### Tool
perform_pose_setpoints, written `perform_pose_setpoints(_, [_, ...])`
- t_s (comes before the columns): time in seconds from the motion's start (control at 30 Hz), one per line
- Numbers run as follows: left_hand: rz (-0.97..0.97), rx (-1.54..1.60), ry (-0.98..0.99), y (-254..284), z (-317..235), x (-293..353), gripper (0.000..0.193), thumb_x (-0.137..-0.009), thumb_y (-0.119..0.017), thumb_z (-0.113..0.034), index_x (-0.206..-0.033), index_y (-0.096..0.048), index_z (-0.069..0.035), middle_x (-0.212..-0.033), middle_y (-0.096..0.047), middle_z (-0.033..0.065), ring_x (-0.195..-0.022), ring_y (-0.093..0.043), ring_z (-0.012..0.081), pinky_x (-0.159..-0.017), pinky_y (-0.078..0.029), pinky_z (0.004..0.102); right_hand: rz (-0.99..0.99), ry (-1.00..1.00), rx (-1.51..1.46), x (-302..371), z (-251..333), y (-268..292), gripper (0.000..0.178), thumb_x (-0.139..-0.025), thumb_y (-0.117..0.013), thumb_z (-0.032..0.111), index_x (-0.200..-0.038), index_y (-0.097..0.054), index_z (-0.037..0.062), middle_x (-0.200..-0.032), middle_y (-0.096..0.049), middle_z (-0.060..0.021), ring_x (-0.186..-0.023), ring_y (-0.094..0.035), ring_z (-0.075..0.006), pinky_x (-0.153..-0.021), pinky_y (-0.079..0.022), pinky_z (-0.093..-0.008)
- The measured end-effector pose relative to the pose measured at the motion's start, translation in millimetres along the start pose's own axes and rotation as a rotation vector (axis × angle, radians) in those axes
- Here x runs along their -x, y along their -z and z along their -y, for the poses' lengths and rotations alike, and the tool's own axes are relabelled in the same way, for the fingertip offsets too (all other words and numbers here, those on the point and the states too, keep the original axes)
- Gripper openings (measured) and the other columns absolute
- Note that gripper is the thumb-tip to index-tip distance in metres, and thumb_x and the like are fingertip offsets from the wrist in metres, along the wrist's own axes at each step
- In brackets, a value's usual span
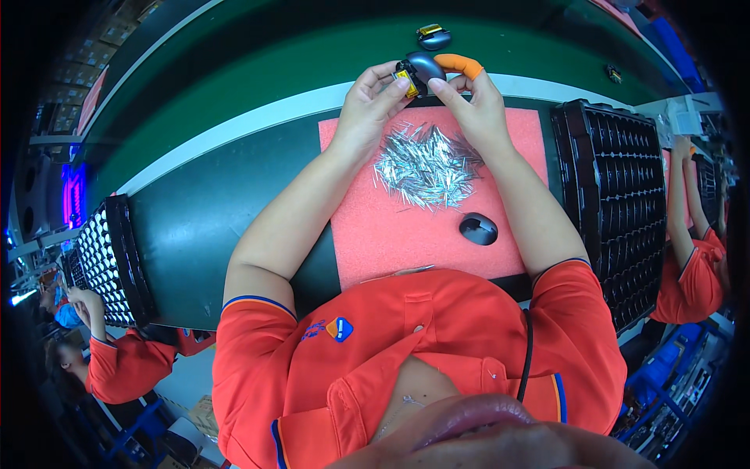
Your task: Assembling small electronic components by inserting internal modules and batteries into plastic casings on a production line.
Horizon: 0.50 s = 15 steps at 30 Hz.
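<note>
Red shirt cloth lies nearest. Beyond, near the far edge of a pink mat, is a dark grey shell: the left hand pinches its yellow part, the right hand, wearing an orange finger cover, grips its rounded side. Silvery slivers and a black oval piece lie on the mat; black trays stand to its right.

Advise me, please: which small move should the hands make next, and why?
Perhaps the left hand should gently ease the yellow part toward the grey shell: its thumb seems to rest on that part, which shows beside the shell, while the right hand grips the shell.
</note>
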<state>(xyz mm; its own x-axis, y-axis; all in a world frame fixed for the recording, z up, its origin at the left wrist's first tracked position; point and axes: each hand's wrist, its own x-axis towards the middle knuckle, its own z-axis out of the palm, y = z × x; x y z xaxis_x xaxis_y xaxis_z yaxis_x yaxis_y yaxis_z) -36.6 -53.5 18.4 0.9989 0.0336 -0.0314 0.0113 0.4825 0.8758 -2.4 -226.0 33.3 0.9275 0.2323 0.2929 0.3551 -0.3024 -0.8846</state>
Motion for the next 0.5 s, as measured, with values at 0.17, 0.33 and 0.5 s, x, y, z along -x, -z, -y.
perform_pose_setpoints(0.17, [0.013, 0.006, 0.015, 1.3, 0.4, -0.6, 0.038, -0.089, -0.067, -0.018, -0.12, -0.052, -0.003, -0.115, -0.054, 0.0075, -0.104, -0.058, 0.0154, -0.093, -0.049, 0.0306, 0.002, -0.025, 0.075, -0.8, -0.9, 0.8, 0.039, -0.083, -0.072, 0.017, -0.118, -0.058, 0.0052, -0.085, -0.061, -0.0015, -0.076, -0.054, -0.0072, -0.076, -0.043, -0.023])
perform_pose_setpoints(0.33, [0.018, 0.016, 0.002, 0.8, 1.9, -0.3, 0.035, -0.09, -0.065, -0.017, -0.12, -0.052, -0.003, -0.112, -0.057, 0.0072, -0.104, -0.058, 0.0147, -0.092, -0.05, 0.0302, -0.058, 0.045, 0.044, -0.6, -6.0, -1.4, 0.045, -0.077, -0.077, 0.032, -0.111, -0.062, 0.0063, -0.072, -0.055, -0.0012, -0.069, -0.053, -0.0124, -0.065, -0.043, -0.0277])
perform_pose_setpoints(0.5, [-0.009, -0.036, -0.013, -1.0, -2.0, 2.4, 0.035, -0.092, -0.062, -0.016, -0.122, -0.051, -0.001, -0.112, -0.059, 0.0073, -0.103, -0.059, 0.0143, -0.092, -0.05, 0.0296, -0.058, 0.044, 0.135, 1.4, 8.1, -0.2, 0.045, -0.077, -0.078, 0.031, -0.11, -0.062, 0.005, -0.071, -0.056, -0.0006, -0.066, -0.052, -0.0107, -0.063, -0.043, -0.0273])
